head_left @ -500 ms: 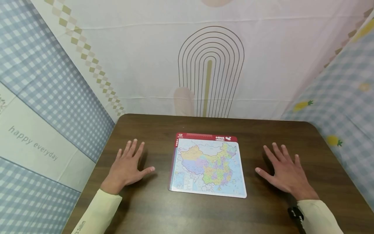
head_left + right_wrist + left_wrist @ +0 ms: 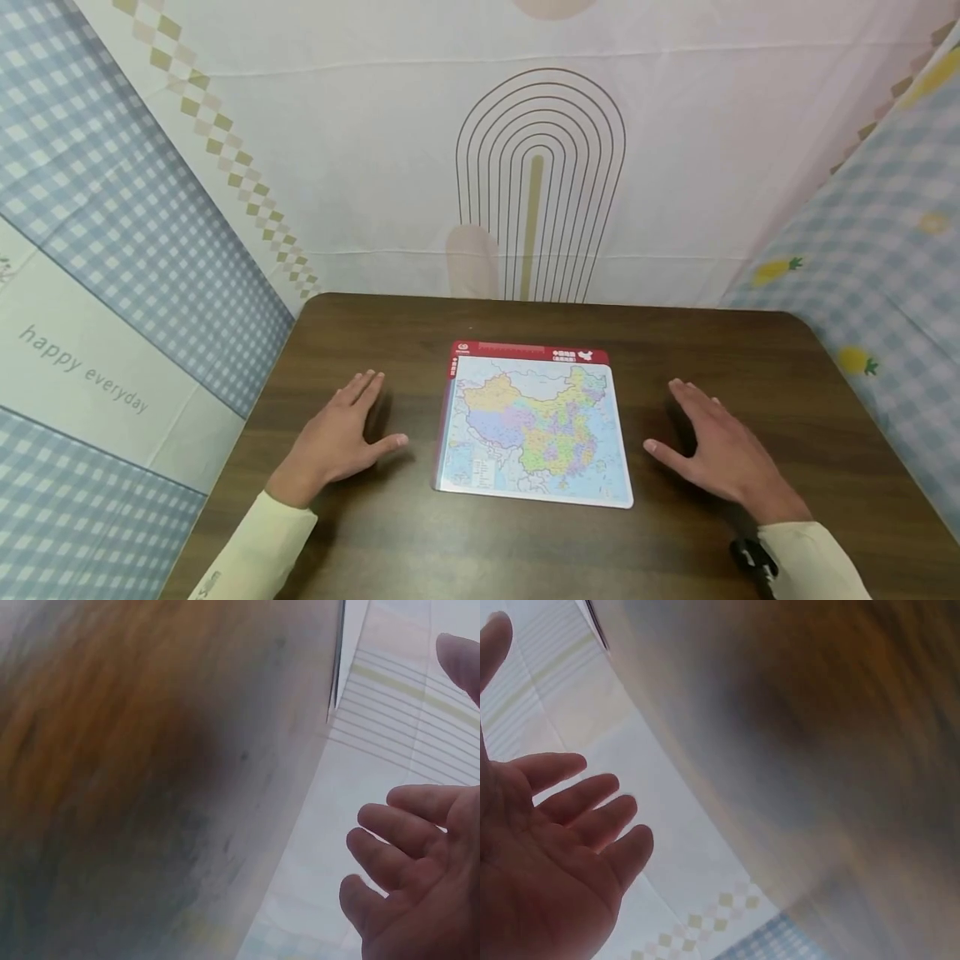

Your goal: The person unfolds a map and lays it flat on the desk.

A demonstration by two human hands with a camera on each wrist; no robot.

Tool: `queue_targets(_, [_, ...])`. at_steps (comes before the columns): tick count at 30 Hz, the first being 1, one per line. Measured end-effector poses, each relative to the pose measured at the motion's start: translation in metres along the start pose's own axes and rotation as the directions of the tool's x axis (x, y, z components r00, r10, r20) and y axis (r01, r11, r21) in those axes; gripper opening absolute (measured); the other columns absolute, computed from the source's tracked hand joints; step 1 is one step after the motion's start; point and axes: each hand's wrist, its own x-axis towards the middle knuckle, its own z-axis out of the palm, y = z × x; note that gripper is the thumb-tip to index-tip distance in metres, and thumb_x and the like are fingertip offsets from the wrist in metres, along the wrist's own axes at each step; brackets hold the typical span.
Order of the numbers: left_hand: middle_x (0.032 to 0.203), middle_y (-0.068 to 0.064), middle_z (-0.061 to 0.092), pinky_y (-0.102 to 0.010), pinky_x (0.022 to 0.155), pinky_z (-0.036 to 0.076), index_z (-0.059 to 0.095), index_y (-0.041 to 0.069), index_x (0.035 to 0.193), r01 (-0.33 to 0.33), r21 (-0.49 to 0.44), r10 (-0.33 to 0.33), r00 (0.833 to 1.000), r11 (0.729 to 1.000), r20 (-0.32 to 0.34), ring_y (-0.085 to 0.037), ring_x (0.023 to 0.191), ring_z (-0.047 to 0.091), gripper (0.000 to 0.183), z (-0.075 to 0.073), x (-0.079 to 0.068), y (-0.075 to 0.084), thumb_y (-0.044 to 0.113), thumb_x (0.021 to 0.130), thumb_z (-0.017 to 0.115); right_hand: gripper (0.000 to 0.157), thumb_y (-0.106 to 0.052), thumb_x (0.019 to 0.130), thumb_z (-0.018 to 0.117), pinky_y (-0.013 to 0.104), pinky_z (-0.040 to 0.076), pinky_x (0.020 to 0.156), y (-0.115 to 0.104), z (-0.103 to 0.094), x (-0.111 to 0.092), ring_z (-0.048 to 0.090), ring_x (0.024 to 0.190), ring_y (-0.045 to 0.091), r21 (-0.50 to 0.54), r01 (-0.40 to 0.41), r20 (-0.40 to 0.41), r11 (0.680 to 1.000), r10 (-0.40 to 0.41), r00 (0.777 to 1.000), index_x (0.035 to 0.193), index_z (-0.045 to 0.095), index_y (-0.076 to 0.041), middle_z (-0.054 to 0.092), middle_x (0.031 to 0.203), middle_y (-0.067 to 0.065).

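Observation:
A rectangular map board (image 2: 536, 425) with a red top strip and a coloured map of China lies flat in the middle of the brown table (image 2: 525, 550). To its left, my left hand (image 2: 333, 442) hovers palm down just over the wood, thumb pointing at the board. On the other side my right hand (image 2: 727, 454) is held likewise, its thumb toward the board's right edge. Neither hand touches the board. Both wrist views show bare palms with relaxed, slightly bent fingers; the left palm (image 2: 547, 855) and the right palm (image 2: 427, 877) carry nothing.
A white cloth backdrop (image 2: 360, 167) with printed arches hangs behind the table's far edge. Blue checked cloth (image 2: 112, 167) hangs at the left, and more checked cloth (image 2: 885, 250) with pineapple prints at the right. A black band (image 2: 753, 557) circles the right wrist.
Both hands have turned and drawn slightly inward toward the board, and their spread fingers have come closer together. The map board has stayed put.

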Motion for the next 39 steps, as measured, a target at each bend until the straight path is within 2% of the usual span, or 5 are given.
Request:
queue_targets(4, [0.167,-0.017,0.042,-0.061,0.112,0.046,0.042,0.006,0.161,-0.036,-0.001,0.036,0.999,0.999,-0.015,-0.039,0.155,0.040,0.101,0.002,-0.001,0.010,0.071,0.090,0.071,0.113,-0.077,0.092,0.063,0.077,0.034,0.111,-0.009,-0.002,-0.003,0.037,0.147,0.059,0.010,0.008,0.006,1.000,-0.008,1.000,0.169,0.022,-0.006,0.030,0.169,0.030])
queue_targets(10, [0.162,-0.015,0.050,-0.058,0.112,0.048,0.054,0.006,0.154,-0.078,-0.042,0.078,0.997,0.996,-0.015,-0.034,0.151,0.046,0.090,0.008,-0.004,0.026,0.065,0.090,0.075,0.110,-0.073,0.091,0.068,0.074,0.041,0.107,-0.018,0.000,-0.005,0.043,0.144,0.057,0.019,0.040,-0.004,0.999,-0.040,0.999,0.166,0.029,-0.002,0.035,0.166,0.031])
queue_targets(26, [0.158,-0.015,0.055,-0.051,0.115,0.048,0.054,0.005,0.154,-0.150,-0.176,0.160,0.986,0.973,0.045,-0.032,0.146,0.054,0.087,0.022,-0.013,0.061,0.051,0.088,0.084,0.101,-0.068,0.090,0.073,0.069,0.046,0.106,-0.040,0.016,-0.008,0.053,0.141,0.049,0.078,0.120,-0.020,0.990,-0.119,0.993,0.162,0.041,-0.006,0.046,0.162,0.023])
queue_targets(33, [0.157,-0.017,0.054,-0.047,0.112,0.050,0.053,0.000,0.153,-0.213,-0.227,0.239,0.966,0.950,0.098,-0.033,0.145,0.054,0.090,0.029,-0.010,0.074,0.048,0.086,0.088,0.093,-0.062,0.089,0.078,0.063,0.051,0.104,-0.051,0.028,-0.013,0.059,0.137,0.044,0.111,0.157,-0.018,0.981,-0.156,0.988,0.157,0.049,-0.005,0.054,0.157,0.021])
queue_targets(39, [0.153,-0.017,0.059,-0.044,0.108,0.053,0.056,0.001,0.151,-0.229,-0.223,0.261,0.957,0.948,0.126,-0.029,0.140,0.059,0.083,0.033,-0.010,0.081,0.032,0.084,0.092,0.088,-0.053,0.087,0.084,0.057,0.054,0.103,-0.062,0.036,-0.018,0.063,0.134,0.036,0.143,0.196,0.000,0.970,-0.198,0.980,0.155,0.053,-0.005,0.059,0.154,0.015])
